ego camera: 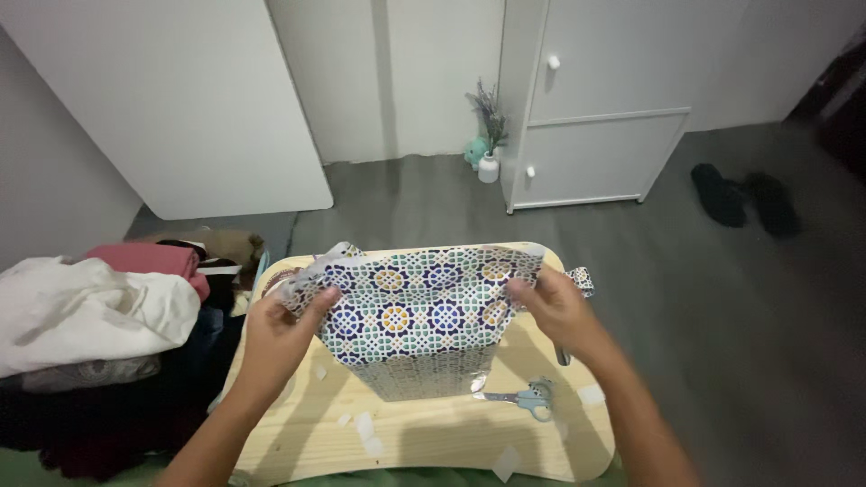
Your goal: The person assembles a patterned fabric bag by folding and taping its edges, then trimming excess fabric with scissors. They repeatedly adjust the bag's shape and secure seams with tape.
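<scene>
1. Head view, nearest first: both forearms reach in from the bottom edge over a pale wooden tray table (433,433), with white paper scraps (365,424) scattered on it.
2. Left hand (284,329) pinches the upper left corner of the patterned wrapping paper (415,311), thumb on top, fingers curled under.
3. Right hand (559,307) pinches the upper right corner the same way, so the sheet hangs taut between the two above the table.
4. That paper looks light, thin and glossy; I'd judge it slippery and easy to crease or tear, best held at corners or edges.
5. Scissors (528,397) lie just beside the sheet's lower right.
6. Clothes (90,316) are piled at left; a white cabinet (595,135) and dark slippers (744,198) sit well beyond.
</scene>
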